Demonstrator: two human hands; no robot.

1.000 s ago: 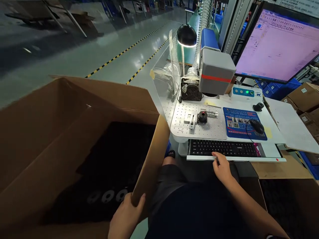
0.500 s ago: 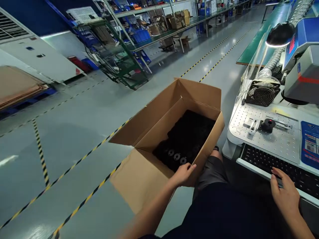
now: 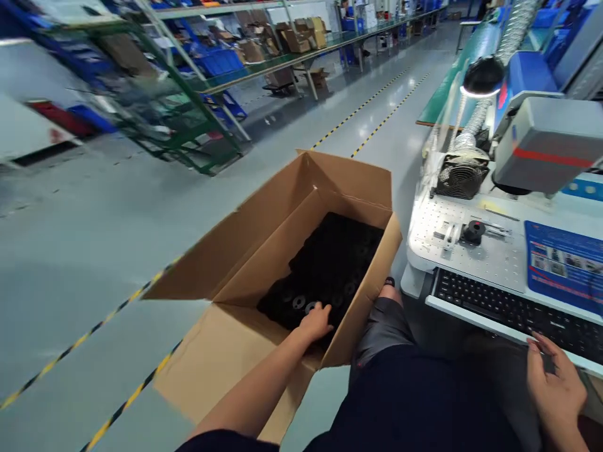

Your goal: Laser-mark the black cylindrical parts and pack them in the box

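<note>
An open cardboard box stands left of my legs, with many black round parts inside. My left hand reaches into its near end, fingers curled down at the black parts; what the fingertips hold, if anything, is hidden. At the right, my right hand is beside the front edge of the keyboard tray, fingers apart and nothing in it. One black round part sits in a metal fixture on the perforated plate, under the grey machine head.
A black keyboard lies on the pull-out tray. Behind the plate are a fan and a ring lamp. A blue printed mat lies at the right. A green rack and shelves stand across the floor.
My left hand has moved from the box's near side wall down onto the black parts inside. My right hand is slightly lower and further right in view. The view has shifted rightward.
</note>
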